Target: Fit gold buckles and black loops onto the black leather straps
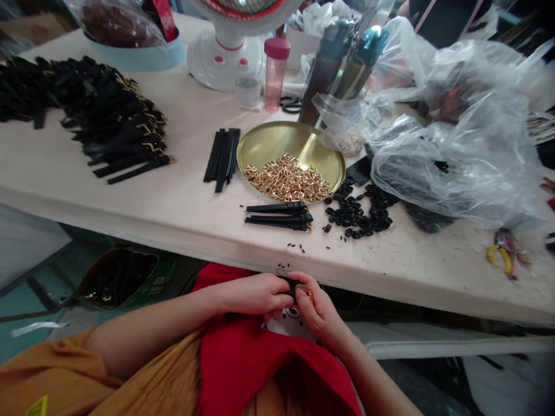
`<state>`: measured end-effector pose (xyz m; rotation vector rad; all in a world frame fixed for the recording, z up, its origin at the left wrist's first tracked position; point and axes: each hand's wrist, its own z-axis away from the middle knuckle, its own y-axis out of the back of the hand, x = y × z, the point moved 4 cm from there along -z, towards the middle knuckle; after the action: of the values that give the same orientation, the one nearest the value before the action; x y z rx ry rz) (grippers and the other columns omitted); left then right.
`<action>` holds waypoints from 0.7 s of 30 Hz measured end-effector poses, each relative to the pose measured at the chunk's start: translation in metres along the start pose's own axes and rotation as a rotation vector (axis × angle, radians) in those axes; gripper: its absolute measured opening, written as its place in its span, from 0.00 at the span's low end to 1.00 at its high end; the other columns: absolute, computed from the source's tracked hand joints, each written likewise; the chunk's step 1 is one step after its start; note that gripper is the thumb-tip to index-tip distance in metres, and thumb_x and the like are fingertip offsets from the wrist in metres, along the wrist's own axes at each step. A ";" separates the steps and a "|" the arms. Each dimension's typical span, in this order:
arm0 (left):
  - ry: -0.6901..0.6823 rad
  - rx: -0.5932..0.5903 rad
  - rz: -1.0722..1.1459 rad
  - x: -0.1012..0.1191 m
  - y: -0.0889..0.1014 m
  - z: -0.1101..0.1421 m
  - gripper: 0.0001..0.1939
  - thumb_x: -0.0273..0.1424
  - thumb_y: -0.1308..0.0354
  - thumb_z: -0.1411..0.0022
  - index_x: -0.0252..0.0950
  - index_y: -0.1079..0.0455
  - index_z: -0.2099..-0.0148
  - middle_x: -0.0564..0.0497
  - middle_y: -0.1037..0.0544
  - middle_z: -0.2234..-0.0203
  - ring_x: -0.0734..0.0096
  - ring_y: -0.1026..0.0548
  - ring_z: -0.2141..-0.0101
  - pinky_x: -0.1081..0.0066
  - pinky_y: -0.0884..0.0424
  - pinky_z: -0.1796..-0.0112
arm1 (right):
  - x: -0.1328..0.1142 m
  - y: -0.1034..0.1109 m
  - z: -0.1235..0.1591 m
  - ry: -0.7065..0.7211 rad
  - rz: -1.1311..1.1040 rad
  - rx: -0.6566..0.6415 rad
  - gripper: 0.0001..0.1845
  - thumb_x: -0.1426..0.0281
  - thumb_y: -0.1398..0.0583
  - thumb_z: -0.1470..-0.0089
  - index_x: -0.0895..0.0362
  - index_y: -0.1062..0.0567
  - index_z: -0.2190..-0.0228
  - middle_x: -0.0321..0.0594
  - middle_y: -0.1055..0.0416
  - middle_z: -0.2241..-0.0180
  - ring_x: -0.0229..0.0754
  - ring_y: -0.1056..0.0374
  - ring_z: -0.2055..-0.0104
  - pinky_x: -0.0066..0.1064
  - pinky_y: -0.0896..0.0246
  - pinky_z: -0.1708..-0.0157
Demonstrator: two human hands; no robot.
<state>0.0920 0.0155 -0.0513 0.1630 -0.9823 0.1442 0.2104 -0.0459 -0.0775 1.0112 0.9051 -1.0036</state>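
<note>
In front of the table edge, over the red apron [234, 352], both hands meet on a short black strap [292, 285]. My left hand [266, 294] is closed around one part of it. My right hand [314, 303] pinches the other end, where a small gold-coloured bit shows by the thumb. Fingers cover most of the strap. Two black straps [277, 222] with gold ends lie on the table just beyond. Behind them, a round gold tray [277, 133] holds a heap of small gold metal clasps [288, 180]. Small black rings [358, 211] are scattered to its right.
Flat black strips [222, 156] lie left of the tray. A large pile of black straps [117, 115] covers the left side. Plastic bags [468, 144] fill the right, near yellow-handled pliers [500, 254]. A white fan [225, 52] and pink bottle [276, 75] stand behind.
</note>
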 end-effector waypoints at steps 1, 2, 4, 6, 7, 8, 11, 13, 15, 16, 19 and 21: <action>0.007 -0.003 -0.014 0.000 0.003 0.001 0.09 0.32 0.56 0.42 0.35 0.39 0.71 0.56 0.32 0.81 0.78 0.33 0.82 0.79 0.38 0.80 | 0.001 0.001 -0.001 -0.010 -0.006 0.025 0.17 0.65 0.53 0.43 0.55 0.40 0.53 0.31 0.42 0.79 0.35 0.44 0.79 0.26 0.48 0.79; 0.017 -0.010 -0.038 0.001 0.005 0.002 0.10 0.32 0.56 0.41 0.35 0.39 0.71 0.56 0.32 0.81 0.78 0.33 0.82 0.78 0.38 0.80 | 0.001 0.003 -0.001 -0.019 -0.010 0.055 0.17 0.64 0.54 0.42 0.55 0.40 0.53 0.30 0.43 0.80 0.35 0.44 0.79 0.26 0.49 0.79; 0.012 -0.006 -0.127 0.006 0.011 0.004 0.12 0.33 0.57 0.41 0.35 0.38 0.72 0.56 0.32 0.82 0.77 0.33 0.82 0.78 0.39 0.79 | -0.001 0.007 -0.003 -0.017 -0.004 0.117 0.17 0.63 0.55 0.42 0.55 0.39 0.54 0.30 0.44 0.81 0.35 0.45 0.80 0.26 0.48 0.80; -0.042 0.055 -0.234 0.015 0.017 0.004 0.12 0.32 0.57 0.41 0.34 0.36 0.73 0.56 0.32 0.83 0.77 0.33 0.81 0.77 0.40 0.78 | -0.006 0.012 -0.004 0.017 0.010 0.169 0.17 0.62 0.55 0.42 0.55 0.36 0.56 0.33 0.41 0.78 0.35 0.44 0.79 0.27 0.47 0.79; -0.074 0.087 -0.275 0.021 0.021 0.003 0.13 0.33 0.56 0.41 0.34 0.35 0.72 0.55 0.31 0.82 0.77 0.33 0.81 0.77 0.40 0.77 | -0.009 0.015 -0.006 0.037 0.012 0.190 0.16 0.62 0.55 0.42 0.55 0.35 0.57 0.34 0.39 0.77 0.35 0.43 0.78 0.27 0.46 0.78; -0.104 0.116 -0.306 0.026 0.024 0.002 0.13 0.33 0.57 0.40 0.34 0.34 0.70 0.55 0.30 0.82 0.77 0.33 0.80 0.78 0.41 0.77 | -0.012 0.018 -0.009 0.055 0.010 0.211 0.16 0.62 0.55 0.42 0.55 0.35 0.57 0.35 0.38 0.75 0.35 0.43 0.78 0.27 0.46 0.78; -0.152 0.257 -0.454 0.038 0.042 -0.004 0.15 0.37 0.57 0.39 0.34 0.32 0.66 0.52 0.28 0.78 0.73 0.31 0.77 0.77 0.40 0.75 | -0.019 0.032 -0.027 0.104 0.010 0.284 0.16 0.62 0.55 0.42 0.56 0.35 0.59 0.33 0.39 0.78 0.35 0.43 0.79 0.26 0.47 0.79; -0.170 0.480 -0.613 0.042 0.062 -0.006 0.15 0.39 0.54 0.40 0.35 0.31 0.63 0.50 0.26 0.72 0.69 0.30 0.71 0.75 0.39 0.71 | -0.026 0.043 -0.047 0.142 0.054 0.345 0.16 0.61 0.55 0.42 0.57 0.35 0.61 0.31 0.42 0.82 0.36 0.43 0.80 0.26 0.48 0.79; -0.193 0.702 -0.752 0.042 0.084 -0.008 0.14 0.39 0.51 0.41 0.35 0.33 0.59 0.48 0.26 0.66 0.65 0.30 0.65 0.71 0.37 0.66 | -0.034 0.054 -0.071 0.176 0.152 0.424 0.16 0.62 0.55 0.42 0.57 0.34 0.63 0.32 0.40 0.81 0.36 0.41 0.79 0.27 0.47 0.78; -0.204 0.774 -0.808 0.040 0.093 -0.009 0.14 0.38 0.49 0.42 0.35 0.34 0.57 0.47 0.27 0.63 0.63 0.30 0.62 0.70 0.37 0.63 | -0.038 0.059 -0.082 0.184 0.227 0.463 0.16 0.62 0.55 0.42 0.57 0.34 0.63 0.33 0.38 0.80 0.37 0.39 0.77 0.27 0.47 0.77; -0.193 0.848 -0.965 0.028 0.112 -0.014 0.19 0.35 0.44 0.45 0.33 0.37 0.52 0.43 0.30 0.59 0.59 0.32 0.58 0.65 0.37 0.59 | -0.044 0.073 -0.105 0.207 0.537 0.571 0.16 0.62 0.55 0.42 0.58 0.32 0.63 0.40 0.32 0.73 0.41 0.35 0.71 0.30 0.45 0.71; -0.153 0.832 -1.034 0.018 0.120 -0.019 0.22 0.33 0.43 0.46 0.31 0.39 0.50 0.41 0.30 0.60 0.58 0.32 0.59 0.63 0.36 0.60 | -0.043 0.078 -0.111 0.239 0.723 0.621 0.17 0.63 0.54 0.42 0.59 0.31 0.62 0.44 0.30 0.68 0.43 0.35 0.67 0.32 0.45 0.68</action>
<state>0.0943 0.1373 -0.0376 1.4272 -0.8323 -0.4298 0.2573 0.0857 -0.0502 1.8449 0.3338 -0.5399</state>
